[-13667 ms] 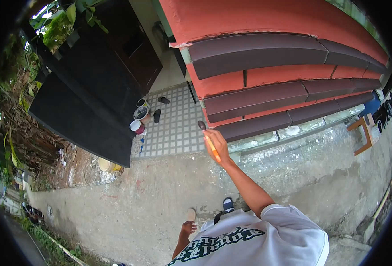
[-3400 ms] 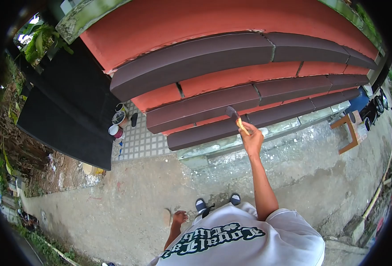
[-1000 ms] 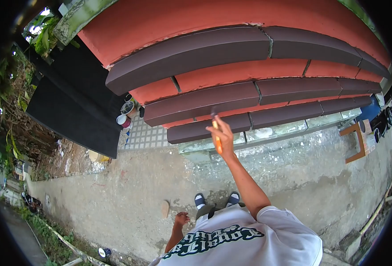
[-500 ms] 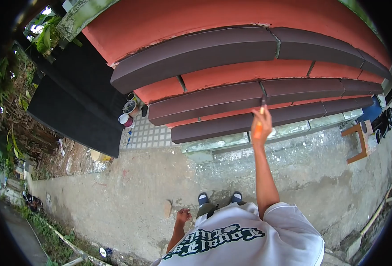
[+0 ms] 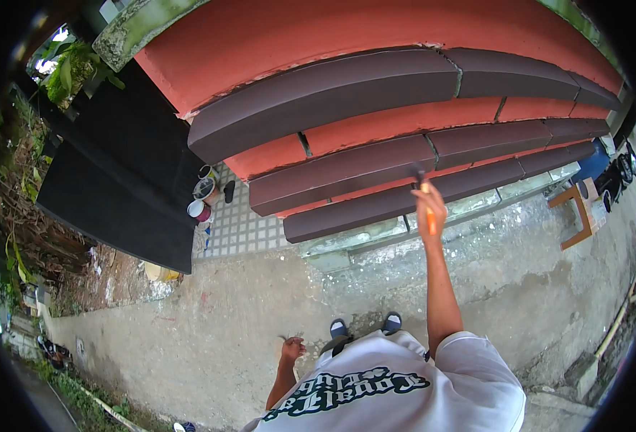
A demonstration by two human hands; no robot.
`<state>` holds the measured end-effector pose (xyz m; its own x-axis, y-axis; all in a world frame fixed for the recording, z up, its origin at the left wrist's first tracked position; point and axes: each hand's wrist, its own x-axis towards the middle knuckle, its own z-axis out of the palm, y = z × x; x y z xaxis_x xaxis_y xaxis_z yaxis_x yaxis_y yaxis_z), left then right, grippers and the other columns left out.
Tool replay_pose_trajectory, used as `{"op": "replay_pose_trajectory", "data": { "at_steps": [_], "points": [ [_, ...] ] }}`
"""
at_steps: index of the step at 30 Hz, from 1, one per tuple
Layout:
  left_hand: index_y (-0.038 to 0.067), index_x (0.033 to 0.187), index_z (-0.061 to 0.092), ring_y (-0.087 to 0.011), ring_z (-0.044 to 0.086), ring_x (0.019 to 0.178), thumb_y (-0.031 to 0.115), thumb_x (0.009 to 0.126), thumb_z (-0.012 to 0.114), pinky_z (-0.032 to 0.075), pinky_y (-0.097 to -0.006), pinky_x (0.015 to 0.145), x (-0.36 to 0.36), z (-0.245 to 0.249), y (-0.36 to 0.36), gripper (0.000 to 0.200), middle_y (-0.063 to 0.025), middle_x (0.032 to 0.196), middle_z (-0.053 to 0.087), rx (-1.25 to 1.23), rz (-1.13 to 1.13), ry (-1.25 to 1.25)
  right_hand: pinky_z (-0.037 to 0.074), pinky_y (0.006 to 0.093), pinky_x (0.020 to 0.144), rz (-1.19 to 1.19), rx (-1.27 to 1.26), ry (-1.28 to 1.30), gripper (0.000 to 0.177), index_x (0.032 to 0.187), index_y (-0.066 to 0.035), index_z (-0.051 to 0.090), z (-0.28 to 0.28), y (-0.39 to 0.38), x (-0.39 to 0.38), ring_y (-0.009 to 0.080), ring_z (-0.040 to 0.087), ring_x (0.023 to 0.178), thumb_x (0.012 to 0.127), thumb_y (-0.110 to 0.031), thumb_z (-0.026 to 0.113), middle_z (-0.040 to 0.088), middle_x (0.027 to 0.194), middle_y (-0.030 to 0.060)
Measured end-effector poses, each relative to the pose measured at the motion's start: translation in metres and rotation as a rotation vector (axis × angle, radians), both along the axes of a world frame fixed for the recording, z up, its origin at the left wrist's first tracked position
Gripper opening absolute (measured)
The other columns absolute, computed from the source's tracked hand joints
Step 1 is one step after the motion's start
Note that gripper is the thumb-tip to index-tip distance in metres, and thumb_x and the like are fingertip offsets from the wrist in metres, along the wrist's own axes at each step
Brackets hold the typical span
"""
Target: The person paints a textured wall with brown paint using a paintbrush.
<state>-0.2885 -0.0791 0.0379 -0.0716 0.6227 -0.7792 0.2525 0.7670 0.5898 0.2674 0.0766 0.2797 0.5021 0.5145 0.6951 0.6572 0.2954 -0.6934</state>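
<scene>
My right hand (image 5: 430, 209) is closed around the orange-yellow handle of a paintbrush (image 5: 424, 189), arm stretched forward. The brush's dark, motion-blurred tip is at the lower front edge of the middle dark brown ledge (image 5: 347, 171), a little left of a grey joint; contact cannot be made out. Red wall strips (image 5: 383, 129) lie between this ledge, the upper brown ledge (image 5: 332, 86) and the lower one (image 5: 361, 217). My left hand (image 5: 293, 348) hangs low beside my body above the concrete, its fingers loosely bent and apart, with nothing visible in it.
Buckets (image 5: 199, 210) stand on a checkered tile patch (image 5: 242, 227) at the left, beside a large black panel (image 5: 116, 194). An orange-brown wooden frame (image 5: 583, 216) is at the right, near a blue object (image 5: 593, 164). A mossy pale step (image 5: 354, 237) runs below the ledges.
The brush in my right hand has moved from just below the middle ledge's joint to slightly left of it. The camera view has shifted slightly. A tan object near my left hand no longer shows.
</scene>
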Motion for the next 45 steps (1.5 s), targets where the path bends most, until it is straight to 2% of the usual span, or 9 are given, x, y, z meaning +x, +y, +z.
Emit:
{"op": "replay_pose_trajectory", "data": {
  "at_steps": [3,8,11,19,27,29,38,42,45],
  "points": [
    [0.007,0.106,0.070,-0.0163,0.067,0.062,0.026,0.098,0.056,0.051,-0.0303,0.054,-0.034,-0.024,0.003,0.025,-0.0047,0.075,0.066,-0.095,0.069,-0.230,0.052,0.0391,0.094,-0.363,0.049,0.066,0.022,0.103,-0.005,0.077,0.001,-0.005,0.015,0.0354,0.067,0.115,0.089,0.003,0.062,0.067,0.124,0.0212],
    [0.007,0.107,0.069,-0.0178,0.066,0.059,0.024,0.097,0.055,0.051,-0.0304,0.053,-0.050,-0.017,0.005,0.024,-0.0064,0.074,0.067,-0.049,0.014,-0.067,0.053,0.0411,0.096,-0.230,-0.039,-0.027,0.025,0.101,-0.011,0.079,-0.013,0.028,-0.047,0.0365,0.066,0.117,0.085,0.003,0.066,0.066,0.124,0.0223],
    [0.010,0.108,0.069,-0.0217,0.069,0.072,0.030,0.098,0.056,0.054,-0.0359,0.066,-0.062,-0.019,0.011,0.025,-0.0060,0.081,0.067,-0.047,-0.029,-0.007,0.053,0.0410,0.097,-0.101,-0.042,-0.055,0.024,0.100,-0.011,0.079,-0.012,0.039,-0.125,0.0365,0.065,0.117,0.083,0.003,0.068,0.065,0.126,0.0235],
    [0.009,0.107,0.069,-0.0168,0.068,0.064,0.026,0.099,0.053,0.052,-0.0308,0.057,-0.092,-0.023,0.028,0.025,-0.0048,0.076,0.067,-0.027,-0.033,-0.084,0.052,0.0401,0.099,0.385,-0.030,-0.077,0.026,0.101,-0.009,0.079,0.004,0.051,-0.232,0.0354,0.066,0.117,0.081,0.005,0.071,0.065,0.129,0.0215],
    [0.010,0.105,0.069,-0.0158,0.067,0.063,0.024,0.099,0.053,0.051,-0.0305,0.056,-0.146,-0.024,0.032,0.023,-0.0043,0.075,0.067,0.020,-0.042,-0.042,0.051,0.0378,0.095,-0.254,-0.059,0.138,0.021,0.103,-0.007,0.077,-0.018,0.029,-0.131,0.0334,0.065,0.117,0.092,0.001,0.061,0.064,0.126,0.0215],
    [0.010,0.105,0.069,-0.0157,0.066,0.062,0.023,0.099,0.053,0.051,-0.0303,0.056,-0.160,-0.028,0.029,0.022,-0.0046,0.075,0.067,0.032,-0.034,-0.066,0.052,0.0378,0.093,-0.303,-0.008,0.051,0.021,0.104,-0.007,0.077,-0.010,0.031,-0.135,0.0339,0.065,0.117,0.092,0.001,0.062,0.065,0.125,0.0213],
    [0.010,0.106,0.069,-0.0168,0.068,0.064,0.022,0.099,0.052,0.051,-0.0300,0.055,-0.186,-0.029,0.022,0.022,-0.0059,0.075,0.068,-0.055,0.047,-0.077,0.052,0.0402,0.097,0.246,-0.031,0.015,0.024,0.101,-0.011,0.079,-0.011,0.072,-0.336,0.0349,0.067,0.116,0.083,0.003,0.070,0.067,0.127,0.0199],
    [0.010,0.105,0.069,-0.0174,0.068,0.063,0.024,0.099,0.053,0.050,-0.0312,0.054,-0.188,-0.030,0.025,0.022,-0.0065,0.075,0.068,-0.028,0.042,-0.028,0.051,0.0382,0.098,0.517,-0.033,0.171,0.017,0.102,-0.005,0.078,0.000,0.077,-0.344,0.0302,0.067,0.114,0.089,0.000,0.068,0.068,0.124,0.0189],
    [0.010,0.105,0.068,-0.0181,0.067,0.061,0.025,0.099,0.054,0.050,-0.0318,0.053,-0.187,-0.031,0.027,0.022,-0.0067,0.074,0.067,-0.018,0.037,-0.048,0.054,0.0353,0.093,0.491,-0.116,0.440,0.015,0.103,-0.003,0.077,-0.016,0.080,-0.283,0.0242,0.068,0.110,0.093,-0.001,0.065,0.069,0.122,0.0167]
  ]
}}
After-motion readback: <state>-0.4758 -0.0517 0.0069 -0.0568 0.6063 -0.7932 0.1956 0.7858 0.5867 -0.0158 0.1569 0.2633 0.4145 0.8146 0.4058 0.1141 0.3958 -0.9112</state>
